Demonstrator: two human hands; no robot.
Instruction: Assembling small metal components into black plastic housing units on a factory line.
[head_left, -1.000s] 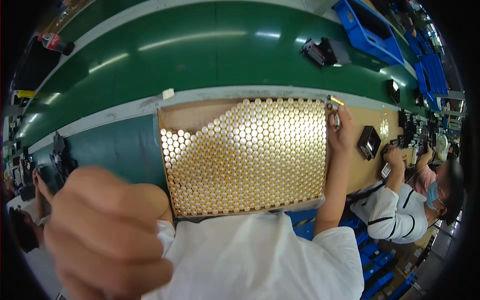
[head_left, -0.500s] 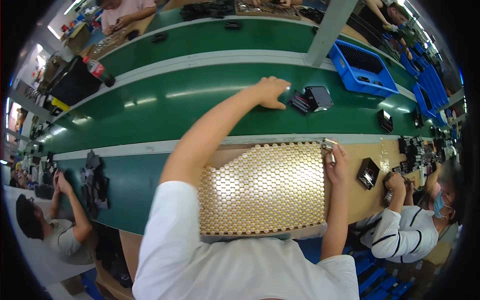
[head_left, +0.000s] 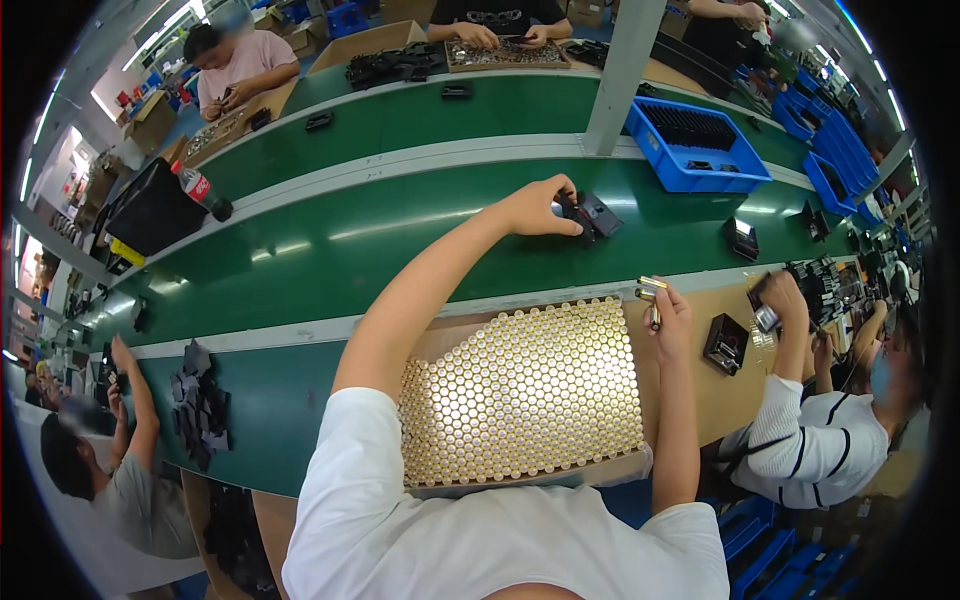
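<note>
My left arm stretches across to the green conveyor belt, where my left hand (head_left: 538,208) closes its fingers and thumb around the near side of a dark plastic case (head_left: 601,214). The hand partly hides the case. Beside the batch of cylinders, my right hand (head_left: 672,325) is closed on several small shiny cylindrical batteries (head_left: 652,291), which stick out past the fingertips at different angles. A large block of upright batteries (head_left: 520,385), with pale round tops and gold rims, stands packed in rows in front of my body.
An open black case (head_left: 726,344) sits right of my right hand, another case (head_left: 741,238) on the belt. Beyond stands a blue bin (head_left: 698,150) by a grey post (head_left: 612,85). Co-workers sit around. Black pieces (head_left: 198,400) lie left; a cola bottle (head_left: 200,188) stands farther back.
My left hand has gone from spread beside the dark case to closed around it. The case sits differently now. My right hand still holds the batteries.
</note>
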